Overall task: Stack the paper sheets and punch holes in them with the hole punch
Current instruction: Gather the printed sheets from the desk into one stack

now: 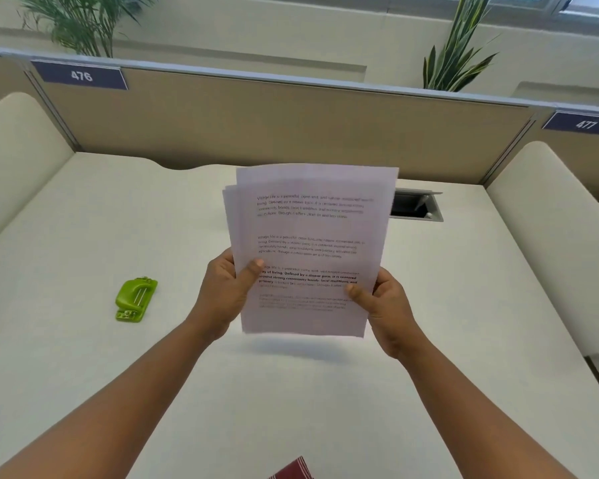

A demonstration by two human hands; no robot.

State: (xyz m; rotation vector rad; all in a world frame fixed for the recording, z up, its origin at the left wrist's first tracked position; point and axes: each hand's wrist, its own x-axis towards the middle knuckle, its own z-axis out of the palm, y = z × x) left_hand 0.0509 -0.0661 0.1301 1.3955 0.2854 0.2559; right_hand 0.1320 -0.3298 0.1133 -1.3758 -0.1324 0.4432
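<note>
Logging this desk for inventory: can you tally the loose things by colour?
White: 1, the stack of paper sheets, held above the desk by the left hand and right hand
Green: 1, the hole punch
Dark red striped: 1, an unidentifiable item at the near edge
Total: 3

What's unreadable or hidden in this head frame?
- Sheet count in the paper sheets: edges overlap.
- Fingers of the left hand and right hand: behind the paper.
- Lowest paragraph: too blurred.
- Red striped item: cut off by bottom edge.
- Hole punch mouth: too small.
</note>
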